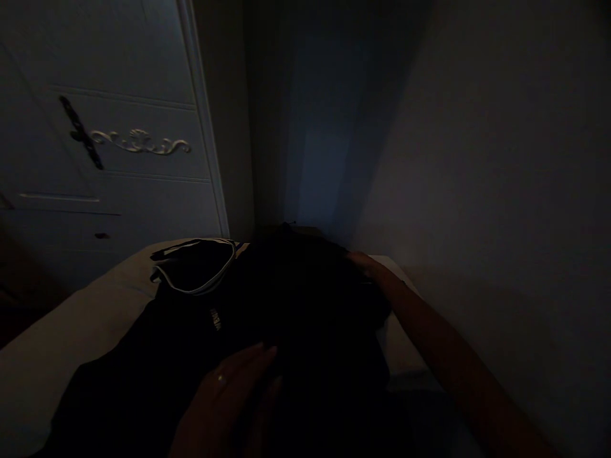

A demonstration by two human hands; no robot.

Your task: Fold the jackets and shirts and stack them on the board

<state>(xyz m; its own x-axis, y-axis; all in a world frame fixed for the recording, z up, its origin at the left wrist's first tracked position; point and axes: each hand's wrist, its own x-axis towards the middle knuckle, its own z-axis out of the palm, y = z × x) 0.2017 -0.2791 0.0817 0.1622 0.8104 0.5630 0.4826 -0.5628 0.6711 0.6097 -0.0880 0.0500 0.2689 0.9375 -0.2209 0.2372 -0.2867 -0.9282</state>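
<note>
A large black garment (305,299) lies spread out over a pale surface like a bed; in the dim light its folds barely show. Near the front, my left hand (233,388), with a ring on one finger, rests on the dark cloth. Its fingers are stretched out and the thumb is apart from them. My right hand (365,262) reaches to the garment's far right edge and touches it, but its fingers are too dark to read. A small pale printed label (216,319) shows on the black cloth. White-edged dark fabric (195,267) lies at the left.
Pale bedding (109,305) extends to the left. Behind it stands a white cupboard door (147,197) with a dark handle (81,132) and raised scroll trim. A bare wall (501,159) rises close on the right.
</note>
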